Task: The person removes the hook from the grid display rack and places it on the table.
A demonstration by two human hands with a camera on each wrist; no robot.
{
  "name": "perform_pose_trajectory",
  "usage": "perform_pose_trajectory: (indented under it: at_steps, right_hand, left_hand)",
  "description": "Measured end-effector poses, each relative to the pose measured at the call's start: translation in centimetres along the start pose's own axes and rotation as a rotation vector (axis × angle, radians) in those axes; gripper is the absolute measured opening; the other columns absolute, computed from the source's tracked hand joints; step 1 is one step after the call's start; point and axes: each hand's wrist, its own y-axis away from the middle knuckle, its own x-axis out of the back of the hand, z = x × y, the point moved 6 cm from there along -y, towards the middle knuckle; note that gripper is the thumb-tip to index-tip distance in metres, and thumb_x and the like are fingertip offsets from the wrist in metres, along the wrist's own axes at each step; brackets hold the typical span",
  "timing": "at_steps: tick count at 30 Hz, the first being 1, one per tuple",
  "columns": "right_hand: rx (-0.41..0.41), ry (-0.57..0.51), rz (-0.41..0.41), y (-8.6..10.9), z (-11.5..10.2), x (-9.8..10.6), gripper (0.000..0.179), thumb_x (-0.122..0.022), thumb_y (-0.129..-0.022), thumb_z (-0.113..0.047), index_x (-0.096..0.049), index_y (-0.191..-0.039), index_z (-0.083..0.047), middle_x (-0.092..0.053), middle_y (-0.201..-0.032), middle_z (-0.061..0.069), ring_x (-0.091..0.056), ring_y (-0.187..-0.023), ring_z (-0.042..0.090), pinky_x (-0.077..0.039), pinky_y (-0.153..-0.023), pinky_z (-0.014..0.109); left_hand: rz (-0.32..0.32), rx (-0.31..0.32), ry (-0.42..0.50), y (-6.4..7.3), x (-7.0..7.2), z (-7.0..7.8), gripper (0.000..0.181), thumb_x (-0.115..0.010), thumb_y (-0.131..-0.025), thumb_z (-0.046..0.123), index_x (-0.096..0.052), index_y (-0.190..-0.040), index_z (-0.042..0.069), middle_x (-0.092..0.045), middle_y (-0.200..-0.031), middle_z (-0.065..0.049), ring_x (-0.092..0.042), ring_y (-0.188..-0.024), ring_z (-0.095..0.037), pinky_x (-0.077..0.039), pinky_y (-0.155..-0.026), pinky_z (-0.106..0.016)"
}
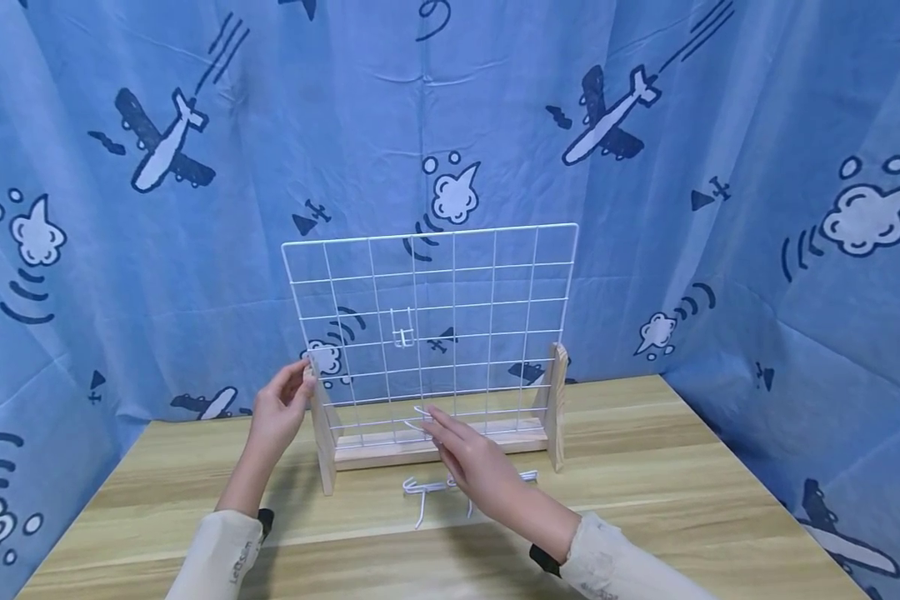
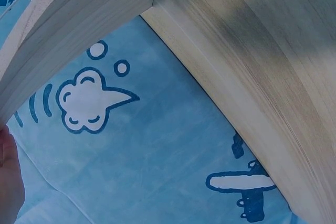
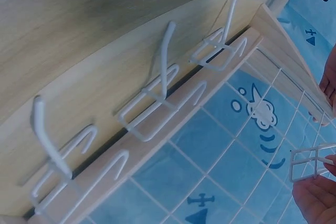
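A white wire grid panel (image 1: pixel 472 302) stands upright in a wooden stand (image 1: pixel 442 450). My left hand (image 1: pixel 281 408) holds the top of the stand's left side post between thumb and fingers; in the left wrist view only part of that hand (image 2: pixel 9 179) shows, at the post's edge. In front of the grid's lower part, my right hand (image 1: pixel 474 457) pinches a white wire hook (image 3: pixel 303 165), its prongs pointing toward the grid. Another white hook (image 1: pixel 402 337) hangs on the grid, left of its middle.
Three loose white hooks, one of them the middle hook (image 3: pixel 152 106), lie in a row on the wooden table (image 1: pixel 645 500) before the stand, partly behind my right hand in the head view. A blue patterned curtain (image 1: pixel 450 108) surrounds the table's back and sides.
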Motion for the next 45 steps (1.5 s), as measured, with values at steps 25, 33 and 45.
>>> perform_pose_trajectory:
  at_steps: [25,33,45]
  right_hand:
    - [0.022,0.091,-0.03,2.9,1.7,2.4,0.042,-0.073,-0.076,0.011,-0.065,-0.117,0.0,-0.061,-0.125,0.021,-0.064,-0.105,0.033,-0.057,-0.08,0.034]
    - [0.036,0.093,-0.042,3.8,2.0,2.7,0.037,-0.073,-0.075,0.011,-0.067,-0.111,0.004,-0.063,-0.121,0.022,-0.065,-0.104,0.033,-0.057,-0.079,0.035]
    - [0.02,0.087,-0.133,5.3,2.5,2.7,0.04,-0.071,-0.078,0.011,-0.064,-0.116,0.002,-0.062,-0.122,0.022,-0.066,-0.101,0.032,-0.058,-0.077,0.03]
  left_hand:
    - [-0.001,-0.011,-0.003,-0.2,0.0,0.1,0.04,-0.053,-0.1,0.02,-0.05,-0.136,0.003,-0.058,-0.128,-0.019,-0.056,-0.115,-0.027,-0.044,-0.086,-0.005]
    - [-0.005,-0.006,-0.021,0.0,0.0,0.1,0.041,-0.052,-0.1,0.02,-0.049,-0.138,0.002,-0.057,-0.13,-0.02,-0.056,-0.117,-0.028,-0.047,-0.097,-0.025]
    - [0.004,-0.006,-0.035,-0.1,0.0,-0.2,0.04,-0.053,-0.1,0.018,-0.049,-0.137,0.002,-0.057,-0.13,-0.02,-0.056,-0.118,-0.029,-0.046,-0.1,-0.039]
